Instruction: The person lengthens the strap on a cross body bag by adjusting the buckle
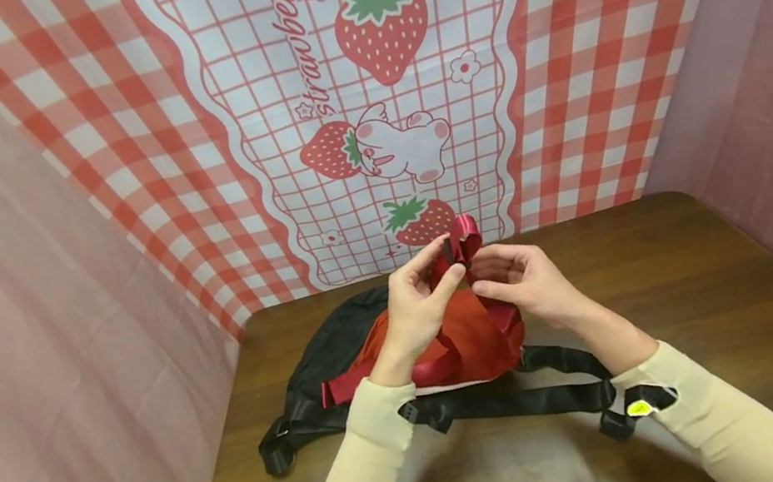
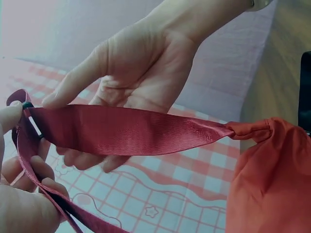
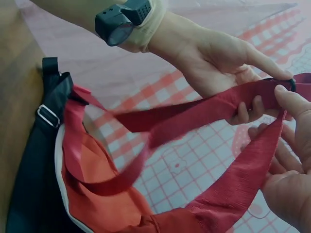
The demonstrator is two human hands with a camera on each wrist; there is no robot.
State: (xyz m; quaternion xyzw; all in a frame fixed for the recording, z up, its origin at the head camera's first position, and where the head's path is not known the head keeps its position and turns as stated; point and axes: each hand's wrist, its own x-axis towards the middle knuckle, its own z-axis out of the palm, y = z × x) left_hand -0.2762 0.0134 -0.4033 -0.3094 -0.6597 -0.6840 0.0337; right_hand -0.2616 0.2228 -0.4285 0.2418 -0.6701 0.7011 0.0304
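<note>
A red waist bag (image 1: 468, 325) has a crimson webbing strap (image 2: 131, 128), raised between both hands. My left hand (image 1: 416, 308) pinches this strap beside a small dark slider buckle (image 2: 35, 125), thumb and fingertips close at the buckle. Opposite it, my right hand (image 1: 536, 285) holds the webbing between thumb and fingers, just bag-side of the buckle. Past the buckle the strap folds into a loop (image 1: 464, 227) that stands up above the fingers. Another length of the webbing (image 3: 119, 182) hangs down over the bag's front.
Behind and under the red bag lies a black bag (image 1: 340, 332), its black straps (image 1: 511, 404) stretched along the wooden table (image 1: 665, 273). A checked strawberry cloth (image 1: 407, 128) hangs at the back. Pink curtains (image 1: 66, 325) flank the table.
</note>
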